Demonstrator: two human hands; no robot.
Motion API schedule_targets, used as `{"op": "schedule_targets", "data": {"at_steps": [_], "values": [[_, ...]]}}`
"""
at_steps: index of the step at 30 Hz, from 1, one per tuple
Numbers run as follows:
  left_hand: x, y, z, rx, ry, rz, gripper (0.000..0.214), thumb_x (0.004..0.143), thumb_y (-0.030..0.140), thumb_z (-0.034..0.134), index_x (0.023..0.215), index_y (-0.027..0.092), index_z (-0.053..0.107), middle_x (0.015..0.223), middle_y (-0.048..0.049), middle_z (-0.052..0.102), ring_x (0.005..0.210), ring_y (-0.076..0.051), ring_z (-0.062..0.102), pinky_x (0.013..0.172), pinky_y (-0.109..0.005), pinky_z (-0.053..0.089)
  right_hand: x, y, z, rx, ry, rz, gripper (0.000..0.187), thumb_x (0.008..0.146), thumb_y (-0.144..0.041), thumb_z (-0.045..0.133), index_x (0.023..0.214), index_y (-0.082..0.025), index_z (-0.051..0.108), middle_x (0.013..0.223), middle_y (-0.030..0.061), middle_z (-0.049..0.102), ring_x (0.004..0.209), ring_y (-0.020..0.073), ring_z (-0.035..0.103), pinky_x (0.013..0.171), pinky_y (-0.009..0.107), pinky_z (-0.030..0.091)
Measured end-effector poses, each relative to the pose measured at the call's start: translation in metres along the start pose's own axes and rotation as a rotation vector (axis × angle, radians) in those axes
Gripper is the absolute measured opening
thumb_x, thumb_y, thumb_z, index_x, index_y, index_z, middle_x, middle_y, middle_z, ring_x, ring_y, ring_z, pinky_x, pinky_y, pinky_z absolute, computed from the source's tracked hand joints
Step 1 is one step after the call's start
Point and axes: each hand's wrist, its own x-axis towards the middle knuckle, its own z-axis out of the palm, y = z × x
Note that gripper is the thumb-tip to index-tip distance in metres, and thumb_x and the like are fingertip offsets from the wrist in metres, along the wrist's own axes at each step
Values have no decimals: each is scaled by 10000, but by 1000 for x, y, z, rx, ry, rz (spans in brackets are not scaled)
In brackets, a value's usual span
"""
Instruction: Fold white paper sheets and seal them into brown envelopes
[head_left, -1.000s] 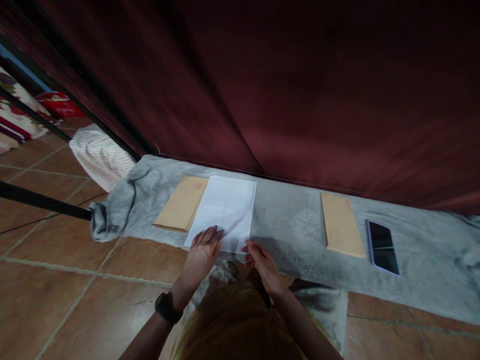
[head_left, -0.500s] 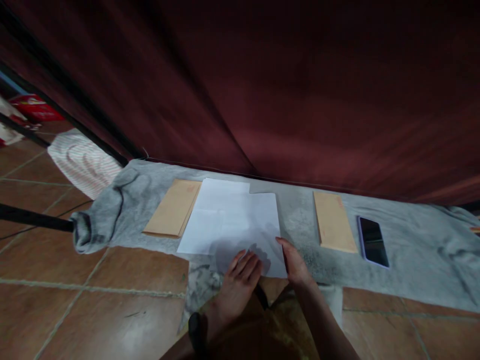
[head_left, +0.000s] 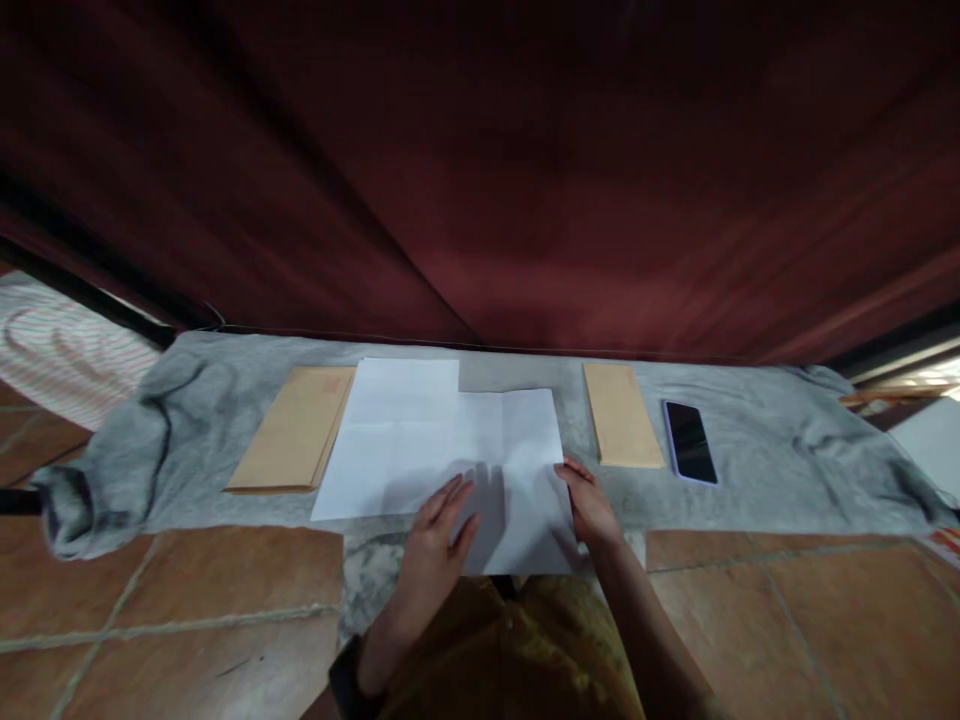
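Observation:
A creased white sheet of paper (head_left: 525, 440) lies in front of me, its left part overlapping other white paper (head_left: 397, 420). My right hand (head_left: 590, 505) pinches this sheet at its right edge, thumb on top and the other fingers partly hidden. My left hand (head_left: 439, 535) rests by the sheet's left side with fingers stretched out and thumb apart, holding nothing. Left of the paper lies a small stack of brown envelopes (head_left: 289, 430). Another brown envelope (head_left: 622, 415) lies to the right, beyond my right hand.
Grey cloth (head_left: 780, 450) covers the long surface under the papers. A phone (head_left: 690, 442) in a purple case lies right of the single envelope. Behind hangs a dark red curtain (head_left: 540, 230). Brown floor tiles (head_left: 225, 600) show below, and a striped cloth (head_left: 67, 345) at far left.
My left hand has shifted from pressing on the sheet's lower part to its left side, fingers spreading. The sheet now lies flatter, its creases showing. The whole view has turned right.

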Motion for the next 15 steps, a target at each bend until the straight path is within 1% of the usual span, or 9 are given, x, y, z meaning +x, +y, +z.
{"op": "schedule_targets", "data": {"at_steps": [1,3,4,6,8,10,11,13,15], "values": [[5,-7,-3,-35,4,-57,404,999,355,489,1369,234,595,1384,-114,643,1263,-245,621,1060,-451,531,-1,-5,-2,14,7,15,298,614,-431,798,817,-233,707,684,-6,730,630,205,666,632,321,531],[14,-15,-8,-105,7,-125,398,984,368,506,1338,229,621,1366,-109,656,1265,-252,622,1076,-457,519,-3,-23,-6,13,-13,20,297,630,-428,804,830,-227,718,688,-15,730,611,183,651,621,296,519],[19,-16,-10,-143,0,-146,401,973,382,522,1327,230,631,1364,-106,658,1273,-256,616,1091,-462,506,-4,-36,-7,-23,-43,-11,307,654,-438,796,859,-220,729,701,-12,736,611,178,649,619,289,515],[26,-11,-10,-233,-9,-184,407,949,419,557,1299,235,653,1356,-101,664,1280,-261,609,1102,-463,491,-10,-69,-8,-136,-93,-139,355,716,-481,751,927,-195,749,744,5,753,604,173,643,615,288,513],[32,1,-7,-360,-30,-252,424,927,461,583,1276,237,669,1343,-104,670,1246,-262,630,1061,-445,519,-20,-106,-7,-336,-102,-340,405,799,-499,671,1015,-170,762,814,35,772,667,192,667,636,295,522],[40,18,-2,-523,-65,-353,469,900,516,611,1267,231,674,1332,-117,675,1188,-265,663,992,-423,558,-37,-140,-1,-588,-18,-577,408,875,-456,597,1124,-172,752,924,63,786,830,228,708,726,310,539],[44,27,-1,-612,-88,-401,502,882,544,628,1267,224,673,1328,-124,676,1172,-270,671,972,-420,566,-46,-153,3,-739,6,-663,403,904,-414,563,1184,-184,738,947,75,787,866,242,719,753,319,540],[53,45,-1,-792,-115,-459,566,855,588,657,1277,212,663,1351,-135,662,1213,-287,647,996,-433,550,-67,-171,16,-1035,58,-778,399,930,-320,512,1258,-205,709,907,90,786,785,239,726,721,310,532],[62,61,-3,-980,-142,-501,628,848,614,665,1326,209,628,1407,-142,622,1274,-306,606,1001,-447,544,-85,-174,33,-1276,46,-805,427,941,-229,492,1335,-201,656,886,112,781,720,225,720,685,295,521]]}}
